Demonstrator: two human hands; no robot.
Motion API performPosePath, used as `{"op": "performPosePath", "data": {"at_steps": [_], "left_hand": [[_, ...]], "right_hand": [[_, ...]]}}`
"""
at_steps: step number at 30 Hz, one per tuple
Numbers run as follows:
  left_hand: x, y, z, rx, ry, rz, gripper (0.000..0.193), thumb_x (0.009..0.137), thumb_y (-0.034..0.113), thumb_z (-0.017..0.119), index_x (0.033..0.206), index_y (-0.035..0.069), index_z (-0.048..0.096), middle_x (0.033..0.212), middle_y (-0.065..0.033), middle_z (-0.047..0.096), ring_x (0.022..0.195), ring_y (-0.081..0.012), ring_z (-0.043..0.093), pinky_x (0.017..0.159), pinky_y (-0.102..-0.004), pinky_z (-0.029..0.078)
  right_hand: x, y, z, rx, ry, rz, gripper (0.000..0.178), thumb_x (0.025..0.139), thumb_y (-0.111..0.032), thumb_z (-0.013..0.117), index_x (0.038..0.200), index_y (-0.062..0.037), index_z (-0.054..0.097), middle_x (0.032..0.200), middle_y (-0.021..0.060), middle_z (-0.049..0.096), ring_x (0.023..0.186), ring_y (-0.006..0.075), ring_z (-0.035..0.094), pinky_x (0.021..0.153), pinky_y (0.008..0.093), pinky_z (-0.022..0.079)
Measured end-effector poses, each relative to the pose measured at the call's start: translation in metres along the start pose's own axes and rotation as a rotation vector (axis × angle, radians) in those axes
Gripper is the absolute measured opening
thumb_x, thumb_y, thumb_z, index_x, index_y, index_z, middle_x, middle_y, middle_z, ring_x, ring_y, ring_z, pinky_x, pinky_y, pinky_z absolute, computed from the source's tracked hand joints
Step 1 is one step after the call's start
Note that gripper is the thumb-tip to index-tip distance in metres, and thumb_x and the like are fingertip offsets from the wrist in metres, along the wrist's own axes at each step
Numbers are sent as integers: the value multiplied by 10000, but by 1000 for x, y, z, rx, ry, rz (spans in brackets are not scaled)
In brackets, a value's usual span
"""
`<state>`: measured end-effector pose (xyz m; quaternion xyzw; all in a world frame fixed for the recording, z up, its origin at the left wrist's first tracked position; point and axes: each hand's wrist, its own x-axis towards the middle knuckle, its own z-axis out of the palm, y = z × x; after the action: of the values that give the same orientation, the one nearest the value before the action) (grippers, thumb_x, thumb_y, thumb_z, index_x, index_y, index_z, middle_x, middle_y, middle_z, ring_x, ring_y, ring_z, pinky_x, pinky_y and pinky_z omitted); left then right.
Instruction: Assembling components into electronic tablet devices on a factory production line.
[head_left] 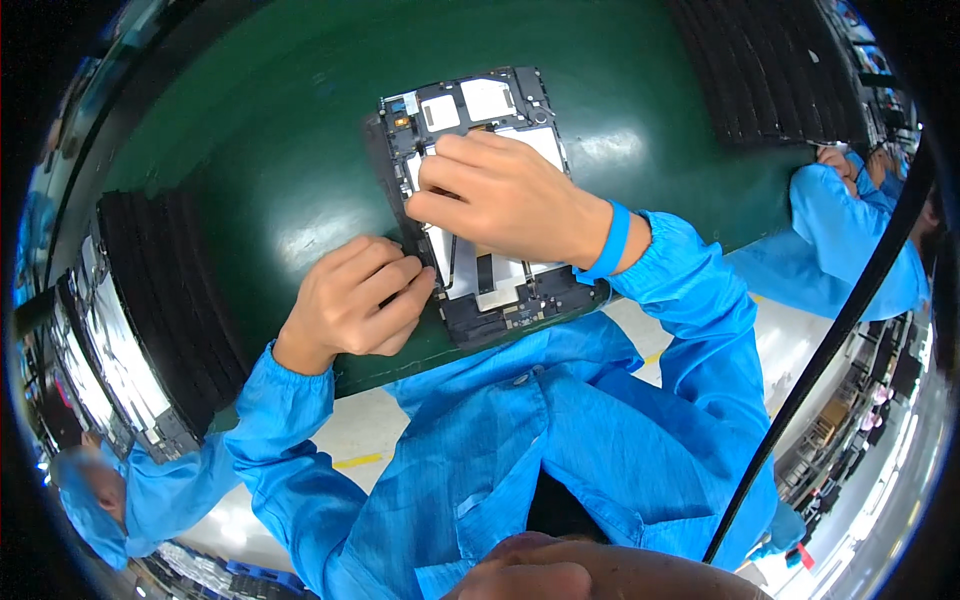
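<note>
An opened tablet (515,288) lies on the green table in front of me. White and silver panels, black frame parts and dark ribbon strips show inside it. My right hand (500,195), with a blue band at the wrist, is over the tablet's middle. Its fingers are curled closed, and what they pinch, if anything, is hidden. At the tablet's lower left edge, my left hand (355,300) has its fingers bent and closed, the fingertips by the black frame. Whatever lies between them cannot be made out.
Black ribbed stacks stand on the green table (290,80) at left (165,300) and at far right (770,70). People in blue sleeves sit at both sides, one at right (835,225) and one at lower left (170,490). A black cable (830,350) crosses the right side.
</note>
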<state>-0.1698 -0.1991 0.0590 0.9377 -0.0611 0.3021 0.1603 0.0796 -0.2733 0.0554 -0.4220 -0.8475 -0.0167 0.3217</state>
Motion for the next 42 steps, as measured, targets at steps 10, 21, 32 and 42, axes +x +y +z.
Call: {"op": "performPosePath", "data": {"at_steps": [10, 21, 32, 42], "left_hand": [[0, 0, 2, -19, -12, -39, 344, 628, 34, 806, 960, -53, 790, 929, -156, 717, 814, -313, 725, 736, -415, 669], [3, -2, 4, 141, -3, -26, 291, 683, -20, 836, 971, -38, 801, 931, -149, 714, 839, -309, 746, 788, -429, 696], [4, 3, 10, 268, 7, -125, 279, 729, -46, 818, 1007, -30, 823, 945, -125, 718, 851, -273, 736, 893, -453, 728], [5, -1, 7, 212, 11, -128, 336, 718, -55, 814, 1051, -26, 839, 935, -116, 720, 847, -243, 738, 907, -448, 729]], "right_hand": [[-3, -1, 4, -31, 26, -4, 210, 835, -145, 760, 1028, -100, 692, 976, 37, 600, 923, 231, 633, 732, 365, 530], [-2, 0, 4, -41, 69, 9, 184, 836, -147, 768, 995, -93, 693, 981, 45, 612, 915, 233, 642, 750, 368, 563], [-3, 1, 1, -30, 41, 89, 207, 818, -81, 771, 989, -53, 659, 1065, 75, 643, 940, 264, 674, 769, 395, 584], [-4, 0, 0, -70, -5, 152, 300, 771, -102, 814, 1028, -76, 662, 1051, 63, 616, 959, 262, 668, 753, 388, 593]]}}
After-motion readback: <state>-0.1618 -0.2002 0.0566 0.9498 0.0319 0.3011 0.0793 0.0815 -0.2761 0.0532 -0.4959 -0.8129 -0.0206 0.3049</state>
